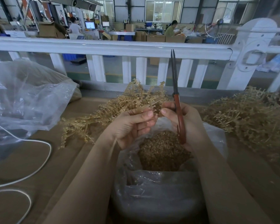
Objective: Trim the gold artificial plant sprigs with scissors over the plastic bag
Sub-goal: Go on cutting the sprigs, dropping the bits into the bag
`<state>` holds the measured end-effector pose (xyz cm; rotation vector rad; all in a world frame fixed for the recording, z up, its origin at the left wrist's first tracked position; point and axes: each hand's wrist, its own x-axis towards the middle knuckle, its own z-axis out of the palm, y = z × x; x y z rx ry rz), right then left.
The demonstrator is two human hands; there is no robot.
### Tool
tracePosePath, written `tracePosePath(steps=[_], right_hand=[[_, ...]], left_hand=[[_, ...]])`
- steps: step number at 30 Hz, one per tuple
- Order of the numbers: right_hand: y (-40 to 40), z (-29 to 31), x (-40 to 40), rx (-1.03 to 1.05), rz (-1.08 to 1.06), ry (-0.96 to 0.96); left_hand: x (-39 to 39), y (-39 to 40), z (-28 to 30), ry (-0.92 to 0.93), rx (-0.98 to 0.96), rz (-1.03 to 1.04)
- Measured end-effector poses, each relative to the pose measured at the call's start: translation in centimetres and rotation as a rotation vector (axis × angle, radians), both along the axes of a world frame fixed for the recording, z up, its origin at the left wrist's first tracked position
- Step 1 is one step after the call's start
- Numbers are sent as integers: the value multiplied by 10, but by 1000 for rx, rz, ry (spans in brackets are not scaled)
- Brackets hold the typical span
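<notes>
Head view, left hand (pixel 132 126) pinching sprig (pixel 145 101); scissors (pixel 176 97) in right hand (pixel 184 120)

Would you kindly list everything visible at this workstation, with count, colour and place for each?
gold sprigs: one bunch, gold, pinched in the left hand, fanning up and left over the table
sprig pile: one heap, gold, table right
scissors: one pair, red-brown handles, dark blades nearly closed, pointing up, in the right hand
plastic bag: one, clear, open below the hands
trimmings: many, gold-brown, inside that bag
large bag: one, clear, crumpled, table left
cord: one, white, looped at lower left
table: one, brown
railing: one, white, behind the table
workers: two, far background
left hand: holds the sprigs
right hand: grips the scissors
</notes>
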<state>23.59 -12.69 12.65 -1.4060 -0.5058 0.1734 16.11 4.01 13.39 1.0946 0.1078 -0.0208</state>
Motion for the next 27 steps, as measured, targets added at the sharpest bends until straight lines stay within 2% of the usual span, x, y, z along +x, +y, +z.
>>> tracePosePath(steps=[4,7,14,20,27], right_hand=[[4,-1,-1,-57,-92,-60],[6,-1,-1,-98,-130,-106],[5,-7,-4,-339,-189,-369],[5,-11,-6,-698,-224,-585],[2,-14,-1,-828,-240,-642]], left_hand=[[1,0,0,-30,2,38],[3,0,-1,-63,-42,140],[8,9,-3,-87,-130,346],[6,11,-2,-115,-80,375],[4,13,0,-109,-123,353]])
